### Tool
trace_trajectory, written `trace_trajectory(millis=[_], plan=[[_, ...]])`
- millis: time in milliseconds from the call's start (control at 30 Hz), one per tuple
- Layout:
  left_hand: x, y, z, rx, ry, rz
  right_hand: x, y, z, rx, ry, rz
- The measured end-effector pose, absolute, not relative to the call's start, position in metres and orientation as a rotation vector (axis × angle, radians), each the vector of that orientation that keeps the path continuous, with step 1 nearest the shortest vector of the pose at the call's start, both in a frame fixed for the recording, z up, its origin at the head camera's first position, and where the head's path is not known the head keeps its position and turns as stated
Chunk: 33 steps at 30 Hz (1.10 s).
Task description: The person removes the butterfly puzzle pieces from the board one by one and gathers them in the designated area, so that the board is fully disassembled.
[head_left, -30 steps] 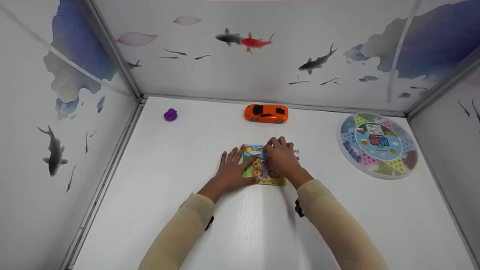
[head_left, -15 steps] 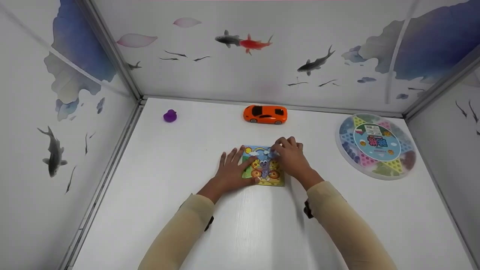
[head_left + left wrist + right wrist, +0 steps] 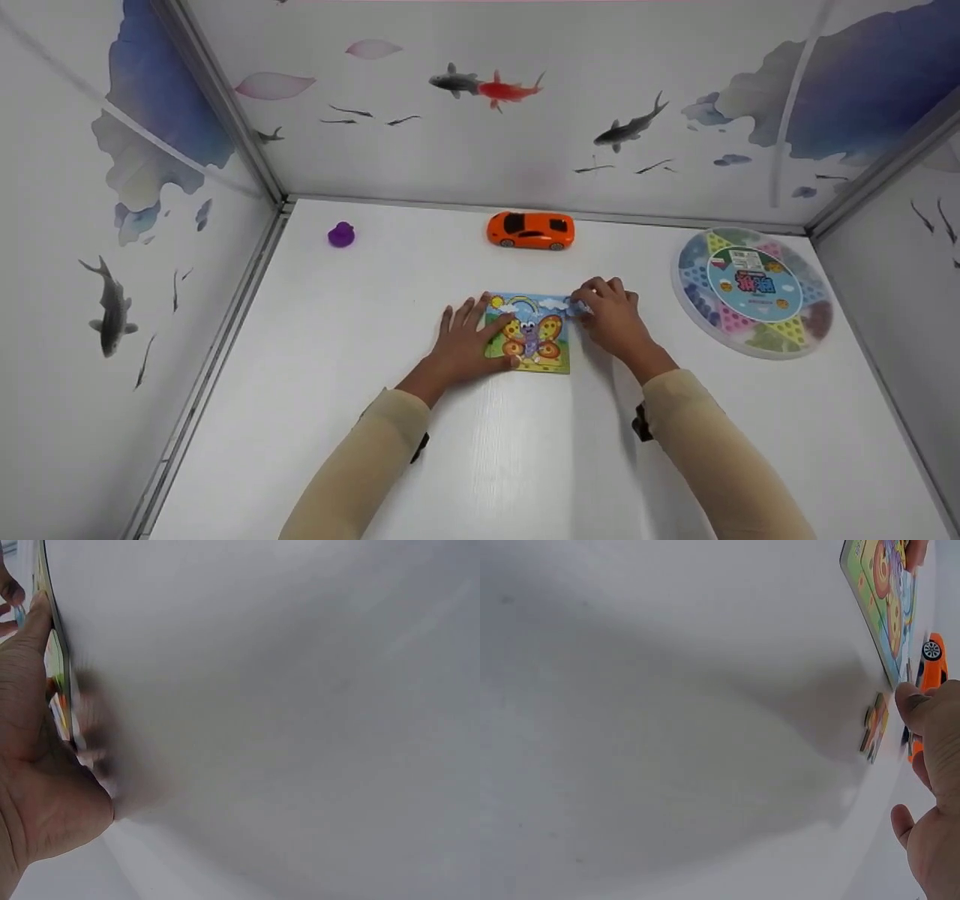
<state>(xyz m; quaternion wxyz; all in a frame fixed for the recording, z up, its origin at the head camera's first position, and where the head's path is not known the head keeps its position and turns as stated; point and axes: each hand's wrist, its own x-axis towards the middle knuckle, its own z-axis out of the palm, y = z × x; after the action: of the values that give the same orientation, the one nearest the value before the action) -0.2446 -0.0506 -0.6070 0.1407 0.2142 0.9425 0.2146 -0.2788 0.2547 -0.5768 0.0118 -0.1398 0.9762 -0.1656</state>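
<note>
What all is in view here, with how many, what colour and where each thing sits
butterfly puzzle board: one, multicoloured, flat at table centre
puzzle piece: one, multicoloured, beside the board's right edge
toy car: one, orange, near the back wall
small toy: one, purple, back left
round game board: one, pastel multicoloured, right side
table: one, white
left hand: one, fingers flat on the board's left part
right hand: one, pinching the puzzle piece

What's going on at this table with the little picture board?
A person is working on a butterfly puzzle board on a white table. The left hand rests flat on the board's left edge. The right hand, at the top right corner, pinches a small puzzle piece. An orange toy car, a purple toy and a round game tray sit apart.
</note>
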Motion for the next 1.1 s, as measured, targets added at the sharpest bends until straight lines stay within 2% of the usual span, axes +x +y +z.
trace_trajectory(millis=[667,1100], plan=[[-0.244,-0.051,-0.606,0.604,2.72,0.609,-0.271,0.31,-0.584,-0.337,3.065,-0.606],[-0.242,-0.05,-0.601,0.599,2.722,0.578,-0.271,0.318,-0.59,-0.296,3.018,-0.697]])
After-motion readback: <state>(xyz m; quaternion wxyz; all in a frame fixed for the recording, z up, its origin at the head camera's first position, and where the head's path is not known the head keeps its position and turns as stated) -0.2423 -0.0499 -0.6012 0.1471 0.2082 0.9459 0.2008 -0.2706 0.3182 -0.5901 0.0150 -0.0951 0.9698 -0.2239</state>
